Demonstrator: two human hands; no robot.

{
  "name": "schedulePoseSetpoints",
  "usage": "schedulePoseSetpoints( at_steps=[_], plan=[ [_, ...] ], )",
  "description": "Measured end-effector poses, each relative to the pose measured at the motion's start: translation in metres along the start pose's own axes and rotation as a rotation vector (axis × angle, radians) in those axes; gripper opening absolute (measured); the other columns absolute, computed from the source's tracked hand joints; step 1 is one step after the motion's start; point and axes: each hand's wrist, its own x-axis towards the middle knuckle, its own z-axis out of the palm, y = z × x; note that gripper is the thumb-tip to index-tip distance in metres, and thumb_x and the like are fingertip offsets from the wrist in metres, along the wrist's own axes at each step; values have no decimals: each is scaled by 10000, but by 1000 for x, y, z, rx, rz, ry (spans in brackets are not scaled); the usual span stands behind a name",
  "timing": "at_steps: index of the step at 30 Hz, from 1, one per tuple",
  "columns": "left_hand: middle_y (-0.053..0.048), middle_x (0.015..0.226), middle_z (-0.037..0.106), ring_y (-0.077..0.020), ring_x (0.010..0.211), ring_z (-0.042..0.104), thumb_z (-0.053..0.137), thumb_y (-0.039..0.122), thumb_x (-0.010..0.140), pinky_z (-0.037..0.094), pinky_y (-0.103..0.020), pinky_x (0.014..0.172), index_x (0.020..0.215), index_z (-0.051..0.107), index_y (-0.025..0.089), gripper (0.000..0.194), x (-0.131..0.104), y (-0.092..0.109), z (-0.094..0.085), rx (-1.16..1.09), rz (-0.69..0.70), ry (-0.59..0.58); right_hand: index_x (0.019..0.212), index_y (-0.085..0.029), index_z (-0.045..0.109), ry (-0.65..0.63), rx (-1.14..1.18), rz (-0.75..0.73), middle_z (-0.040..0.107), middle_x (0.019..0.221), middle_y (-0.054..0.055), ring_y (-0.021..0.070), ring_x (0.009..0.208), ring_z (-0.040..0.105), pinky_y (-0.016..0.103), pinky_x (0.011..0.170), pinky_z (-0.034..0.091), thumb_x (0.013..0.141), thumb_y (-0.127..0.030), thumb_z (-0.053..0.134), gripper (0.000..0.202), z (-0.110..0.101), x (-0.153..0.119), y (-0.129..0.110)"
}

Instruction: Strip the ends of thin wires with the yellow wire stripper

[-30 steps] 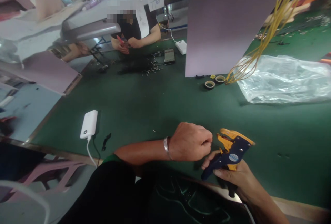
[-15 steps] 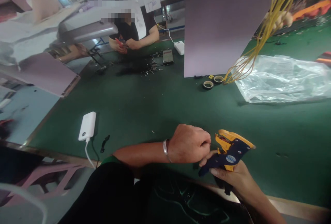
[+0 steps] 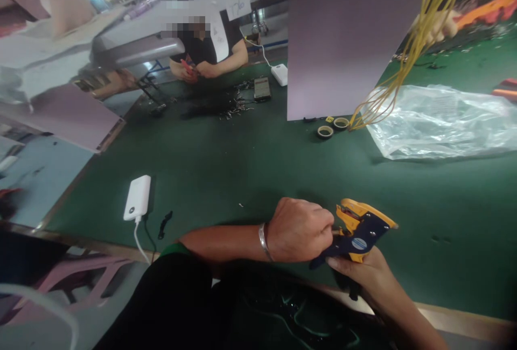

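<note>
My right hand (image 3: pixel 369 274) is wrapped round the handles of a blue and yellow hand tool (image 3: pixel 359 234), which looks like a wire stripper. Its yellow jaws point up and left, above the green table (image 3: pixel 194 177). Close against the tool's left side is my left hand (image 3: pixel 301 230), its fingers curled and the back of the hand up, with a silver bracelet at the wrist. The left fingertips are hidden behind the hand, so what they hold cannot be made out.
A white power bank (image 3: pixel 137 197) with a cable lies left, beside a black strap (image 3: pixel 165 224). Tape rings (image 3: pixel 325 132), yellow wires (image 3: pixel 398 89) and a plastic bag (image 3: pixel 444 124) lie further back. Across the table a person (image 3: pixel 205 51) holds red-handled pliers.
My left hand has shifted slightly right, nearer the tool, and now overlaps its left side. The tool and my right hand have barely moved.
</note>
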Motion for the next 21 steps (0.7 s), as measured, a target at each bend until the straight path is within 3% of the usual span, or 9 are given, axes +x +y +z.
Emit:
schedulePoseSetpoints(
  at_steps=[5, 11, 16, 21],
  plan=[
    [26, 651, 609, -107, 597, 524, 467, 195, 810, 338, -269, 562, 677, 579, 177, 174, -2, -2, -3, 9, 38, 120, 934, -214, 765, -14, 85, -40, 695, 896, 79, 294, 830, 649, 363, 783, 561, 699, -372, 893, 311, 5, 0, -12],
    [30, 637, 601, -101, 587, 513, 462, 183, 822, 341, -265, 568, 674, 590, 172, 196, -3, 1, -3, 21, 36, 229, 938, -207, 741, 9, 158, -61, 681, 897, 81, 286, 831, 635, 378, 800, 542, 695, -374, 891, 331, 9, 2, -8],
    [23, 628, 578, -108, 581, 493, 453, 198, 845, 320, -276, 558, 697, 589, 170, 204, -3, 3, -8, 57, 61, 222, 950, -211, 743, 43, 96, -80, 678, 922, 74, 279, 848, 621, 360, 779, 522, 694, -379, 894, 342, 7, 5, -8],
    [17, 629, 550, -112, 578, 456, 454, 199, 860, 314, -284, 548, 677, 580, 177, 223, -1, 1, -14, 39, 96, 195, 998, -230, 740, -34, 43, -114, 683, 966, 74, 285, 910, 622, 371, 850, 501, 763, -387, 855, 305, 5, 7, -10]
  ],
)
